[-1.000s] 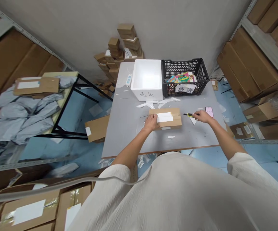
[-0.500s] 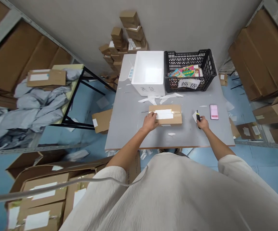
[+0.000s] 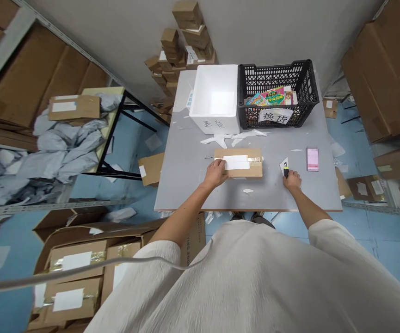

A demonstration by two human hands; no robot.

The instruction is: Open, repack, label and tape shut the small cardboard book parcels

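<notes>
Far R of table: blk. plastic crate (image 3: 244,115), wht. paper sign (image 3: 275,116) on near wall, lg. dark chars. "换货". Inside, colorful mag. (image 3: 275,96): title partly legible, incl. "少女"; remaining chars. too sm.

Just L of crate: wht. foam box (image 3: 200,118), handwritten on near wall "退货"; 1st char. less crisp.

Near L, beside table edge: lg. carton flap (image 3: 195,236), printed caps run along it, approx. "ROU" at one end; rest unclear.

Cardboard box (image 3: 239,173), ctr. of table: wht. label (image 3: 236,162) on top, no text legible. Smartphone (image 3: 312,159), R: pink screen, text too sm.
</notes>
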